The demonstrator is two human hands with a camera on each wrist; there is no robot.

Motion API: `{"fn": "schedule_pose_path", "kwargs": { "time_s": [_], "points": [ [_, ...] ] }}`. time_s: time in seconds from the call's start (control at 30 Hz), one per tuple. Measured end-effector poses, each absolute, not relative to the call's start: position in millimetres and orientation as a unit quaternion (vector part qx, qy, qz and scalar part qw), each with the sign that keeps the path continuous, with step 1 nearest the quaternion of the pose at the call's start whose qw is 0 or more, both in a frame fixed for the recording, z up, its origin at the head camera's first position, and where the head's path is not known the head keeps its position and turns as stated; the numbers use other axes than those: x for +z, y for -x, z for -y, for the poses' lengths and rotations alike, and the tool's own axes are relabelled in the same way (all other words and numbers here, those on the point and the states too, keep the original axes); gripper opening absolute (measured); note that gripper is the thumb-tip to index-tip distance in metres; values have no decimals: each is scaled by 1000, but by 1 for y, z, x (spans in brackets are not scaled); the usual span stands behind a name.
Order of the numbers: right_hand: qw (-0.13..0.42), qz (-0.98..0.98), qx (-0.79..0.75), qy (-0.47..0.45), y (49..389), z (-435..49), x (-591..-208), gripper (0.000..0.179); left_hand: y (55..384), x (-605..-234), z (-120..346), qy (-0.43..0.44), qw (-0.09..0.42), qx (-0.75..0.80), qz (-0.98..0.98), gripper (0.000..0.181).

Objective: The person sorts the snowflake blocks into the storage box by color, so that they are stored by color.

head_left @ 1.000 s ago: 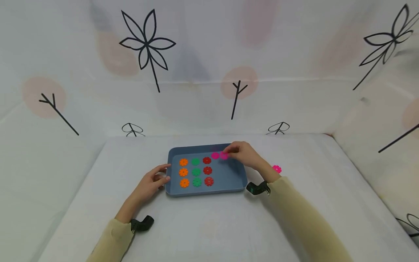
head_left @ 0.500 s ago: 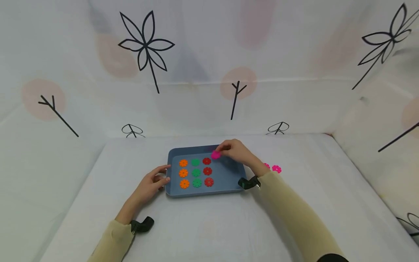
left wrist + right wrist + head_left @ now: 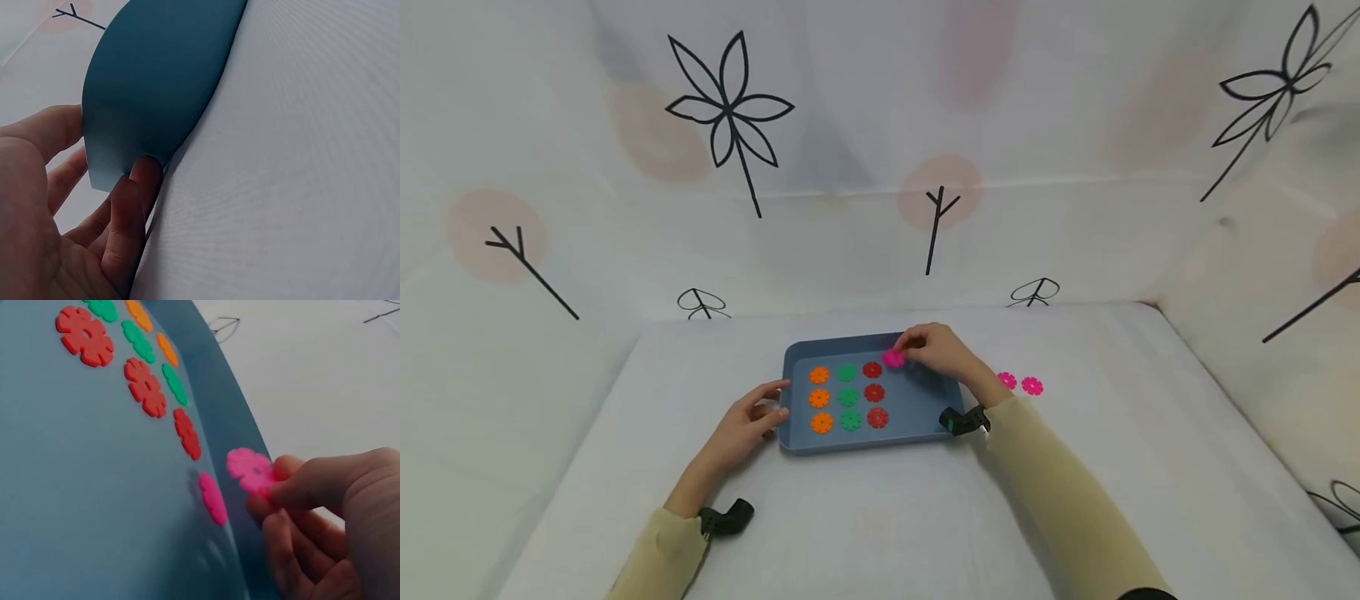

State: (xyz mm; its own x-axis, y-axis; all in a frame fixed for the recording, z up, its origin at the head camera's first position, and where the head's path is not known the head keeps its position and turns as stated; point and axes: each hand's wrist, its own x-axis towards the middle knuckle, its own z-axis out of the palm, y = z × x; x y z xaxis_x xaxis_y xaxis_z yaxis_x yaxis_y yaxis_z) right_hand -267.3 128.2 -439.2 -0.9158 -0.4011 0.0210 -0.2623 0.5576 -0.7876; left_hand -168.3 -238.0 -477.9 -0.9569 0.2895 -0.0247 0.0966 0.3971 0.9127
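Note:
My right hand (image 3: 942, 350) pinches a pink flower-shaped disc (image 3: 250, 470) between thumb and fingers, above the back of the blue-grey tray (image 3: 925, 408). Another pink disc (image 3: 213, 499) lies on the tray floor just below it, in line with the red discs (image 3: 874, 392). Columns of green discs (image 3: 848, 396) and orange discs (image 3: 819, 398) lie further left in the tray. My left hand (image 3: 741, 429) grips the tray's left edge. In the left wrist view, its thumb reaches over the rim, and other fingers (image 3: 128, 212) touch the outer wall.
Two more pink discs (image 3: 1032, 386) lie on the white cloth (image 3: 880, 525) right of the tray, one close to my right forearm. A patterned white backdrop (image 3: 850, 242) rises behind the table.
My right hand has moved a little left with the pink disc, from beside the pink disc in the tray to above it. My left hand stays on the tray's edge.

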Motion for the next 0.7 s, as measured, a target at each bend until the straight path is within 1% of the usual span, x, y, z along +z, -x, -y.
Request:
{"fn": "schedule_pose_path", "kwargs": {
  "time_s": [0.2,0.7],
  "points": [
    [80,-892,-400,196,265,-126,-439,14,168,-477,237,-111,87,538,-831,52],
    [120,-892,-361,243,266,-125,-439,11,167,-477,237,-112,90,540,-829,52]
  ]
}}
